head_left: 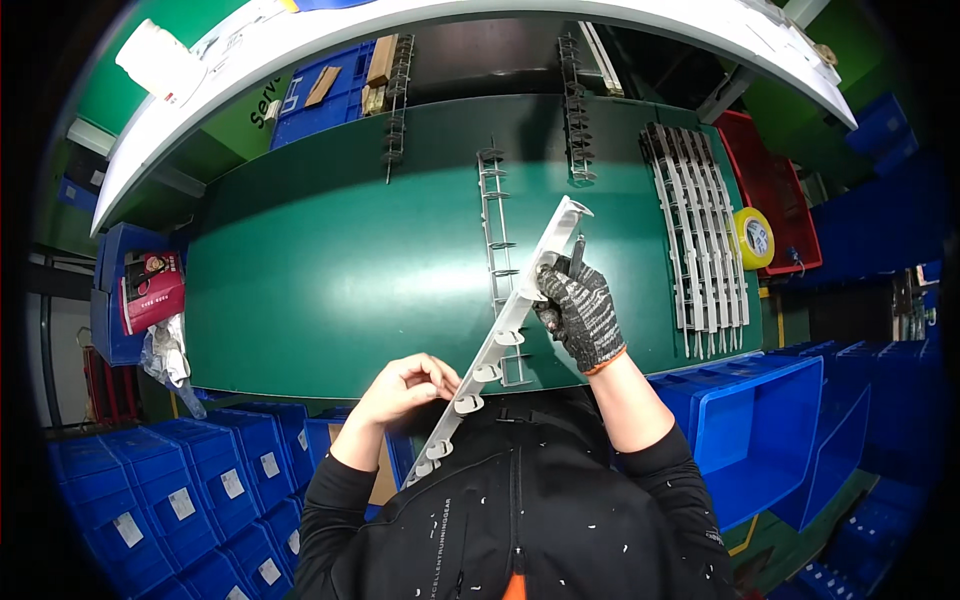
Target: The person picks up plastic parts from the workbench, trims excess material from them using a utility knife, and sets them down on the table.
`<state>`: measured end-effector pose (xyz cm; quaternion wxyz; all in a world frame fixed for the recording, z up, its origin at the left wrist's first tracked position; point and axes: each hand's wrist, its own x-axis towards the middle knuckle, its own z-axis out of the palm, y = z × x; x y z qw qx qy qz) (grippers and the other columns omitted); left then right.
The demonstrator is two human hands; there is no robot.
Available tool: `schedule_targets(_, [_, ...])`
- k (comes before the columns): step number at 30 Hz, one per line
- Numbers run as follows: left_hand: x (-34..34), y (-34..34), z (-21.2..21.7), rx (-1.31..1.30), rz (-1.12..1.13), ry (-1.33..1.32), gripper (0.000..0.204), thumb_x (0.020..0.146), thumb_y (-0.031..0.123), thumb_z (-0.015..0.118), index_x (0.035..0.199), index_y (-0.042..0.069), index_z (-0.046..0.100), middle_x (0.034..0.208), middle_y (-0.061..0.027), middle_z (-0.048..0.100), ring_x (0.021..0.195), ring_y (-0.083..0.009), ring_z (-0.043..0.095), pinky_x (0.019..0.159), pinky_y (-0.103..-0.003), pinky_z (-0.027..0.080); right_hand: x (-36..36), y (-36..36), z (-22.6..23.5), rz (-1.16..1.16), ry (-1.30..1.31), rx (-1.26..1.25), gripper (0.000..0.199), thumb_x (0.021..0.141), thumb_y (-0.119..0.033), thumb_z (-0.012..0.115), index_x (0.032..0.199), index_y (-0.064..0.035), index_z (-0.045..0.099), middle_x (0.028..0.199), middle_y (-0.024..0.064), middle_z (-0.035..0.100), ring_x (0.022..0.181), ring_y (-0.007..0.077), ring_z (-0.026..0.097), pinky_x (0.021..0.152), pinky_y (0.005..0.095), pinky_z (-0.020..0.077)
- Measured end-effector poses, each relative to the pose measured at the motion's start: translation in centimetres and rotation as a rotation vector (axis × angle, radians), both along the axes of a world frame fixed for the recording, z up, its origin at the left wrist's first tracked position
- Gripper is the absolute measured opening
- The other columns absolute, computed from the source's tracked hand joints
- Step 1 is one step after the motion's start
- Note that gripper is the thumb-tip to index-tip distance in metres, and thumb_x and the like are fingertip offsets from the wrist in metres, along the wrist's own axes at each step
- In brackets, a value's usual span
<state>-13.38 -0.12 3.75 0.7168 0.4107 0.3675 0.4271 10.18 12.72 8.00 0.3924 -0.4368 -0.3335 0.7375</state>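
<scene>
A long light-grey plastic strip with a row of curved tabs slants across the table's front edge, its low end against my black jacket. My right hand, in a grey-black knit glove with an orange cuff, is closed around a slim dark pen-like tool. Its thumb side presses on the strip's upper part; the tool's working end is hidden. Bare, my left hand has curled fingers pinching the strip's left edge lower down. Behind the strip, a narrow metal rack with cross pieces lies on the green table.
Several similar strips lie side by side at the right, beside a yellow tape roll and a red bin. Two more racks lie at the back. Blue crates stand below the table on both sides; a white shelf arches overhead.
</scene>
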Motion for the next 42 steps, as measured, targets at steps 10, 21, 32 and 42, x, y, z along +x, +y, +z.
schedule_targets(10, [4.2, 1.7, 3.1, -0.275, 0.074, -0.090, 0.042, 0.088, 0.020, 0.052, 0.124, 0.002, 0.042, 0.096, -0.0156, 0.061, 0.068, -0.0203, 0.064, 0.056, -0.027, 0.053, 0.5, -2.0, 0.6, 0.125, -0.402, 0.268, 0.016, 0.088, -0.016, 0.050, 0.099, -0.0050, 0.053, 0.066, 0.0027, 0.054, 0.053, 0.0086, 0.052, 0.049, 0.0242, 0.0426])
schedule_targets(21, [5.2, 2.0, 3.2, -0.276, 0.095, -0.099, 0.040, 0.087, 0.021, 0.055, 0.120, -0.001, 0.046, 0.086, -0.0145, 0.061, 0.063, -0.0199, 0.062, 0.058, -0.028, 0.051, 3.3, -2.9, -0.1, 0.166, -0.794, 0.944, 0.015, 0.085, -0.012, 0.049, 0.082, -0.0014, 0.060, 0.067, 0.0133, 0.055, 0.060, 0.0303, 0.054, 0.055, 0.0377, 0.0418])
schedule_targets(32, [5.8, 2.3, 3.0, -0.266, 0.108, -0.104, 0.042, 0.087, 0.019, 0.054, 0.121, -0.002, 0.045, 0.087, -0.0151, 0.061, 0.063, -0.0203, 0.061, 0.060, -0.030, 0.051, 3.9, -4.0, 0.2, 0.125, -0.623, 0.790, 0.017, 0.086, -0.012, 0.050, 0.083, -0.0002, 0.061, 0.059, 0.0081, 0.053, 0.050, 0.0169, 0.051, 0.050, 0.0300, 0.0400])
schedule_targets(42, [6.4, 3.0, 2.7, -0.267, 0.117, -0.149, 0.043, 0.086, 0.023, 0.055, 0.122, 0.001, 0.044, 0.090, -0.0147, 0.061, 0.064, -0.0190, 0.062, 0.054, -0.025, 0.051, 3.1, -4.6, 0.6, 0.173, -0.836, 0.983, 0.013, 0.070, -0.015, 0.066, 0.077, -0.0046, 0.062, 0.070, 0.0119, 0.057, 0.064, 0.0287, 0.056, 0.058, 0.0372, 0.0452])
